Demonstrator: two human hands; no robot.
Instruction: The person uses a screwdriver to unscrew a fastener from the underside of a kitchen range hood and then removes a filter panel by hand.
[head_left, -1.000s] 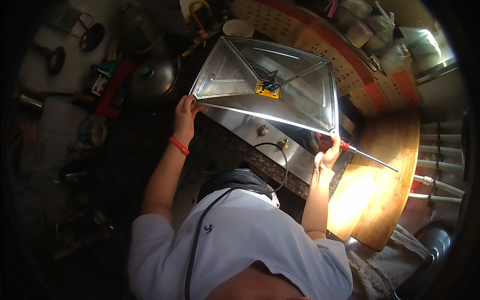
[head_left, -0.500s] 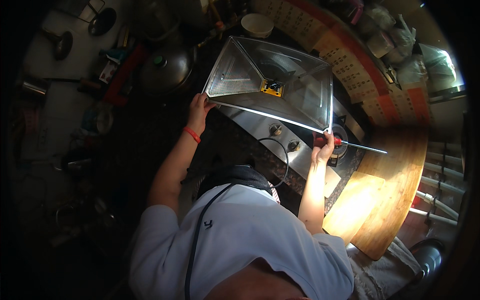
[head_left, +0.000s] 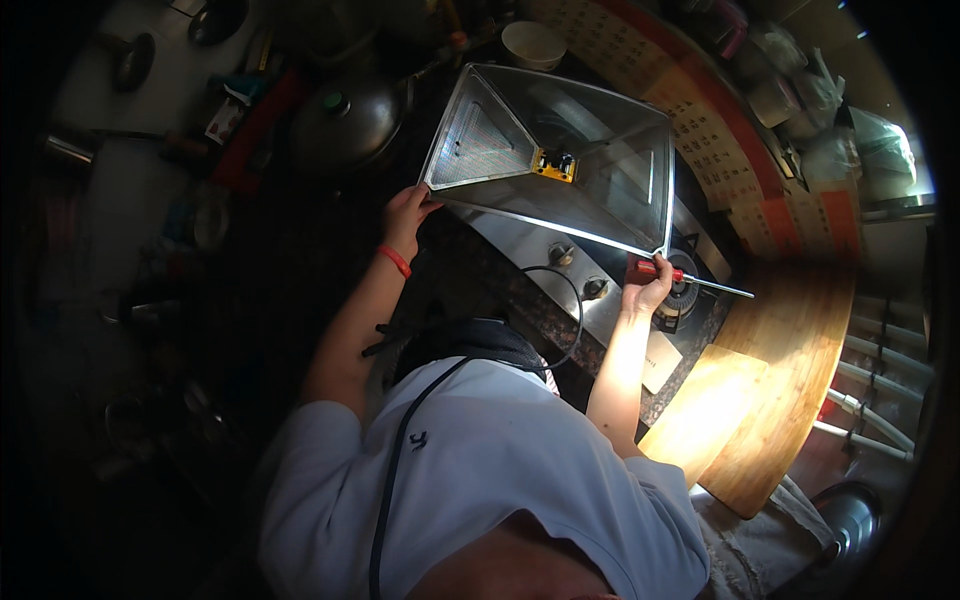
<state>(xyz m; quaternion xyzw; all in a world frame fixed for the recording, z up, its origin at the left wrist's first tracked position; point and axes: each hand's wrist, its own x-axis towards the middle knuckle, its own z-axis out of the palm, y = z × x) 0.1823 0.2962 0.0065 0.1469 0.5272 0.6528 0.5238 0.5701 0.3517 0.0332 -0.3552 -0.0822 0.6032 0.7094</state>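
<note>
A large metal frame with sloping, see-through or mesh panels (head_left: 607, 185) spans the space between my hands, above a gas stove (head_left: 525, 245); it looks like a range hood cover. Around its middle sits a small yellow part (head_left: 556, 166) with dark pieces. My left hand (head_left: 405, 212) is closed on the frame's near left corner. At the near right corner, my right hand (head_left: 648, 291) has its fingers against the frame and also grips a screwdriver (head_left: 680, 275) with a red handle. The screwdriver's long shaft points right, over the burner. Part of its handle is hidden by my fingers.
Behind the left hand stands a lidded wok (head_left: 345, 125). A white bowl (head_left: 533, 46) is at the back. Wooden boards (head_left: 790, 345) lie on the right, beside white pipes (head_left: 875, 385). Calendar sheets (head_left: 715, 130) line the back wall. A black cable (head_left: 392, 480) crosses my shirt.
The frame has shifted slightly right and away from me, with both hands still on it. The screwdriver's tip has moved a little left and up.
</note>
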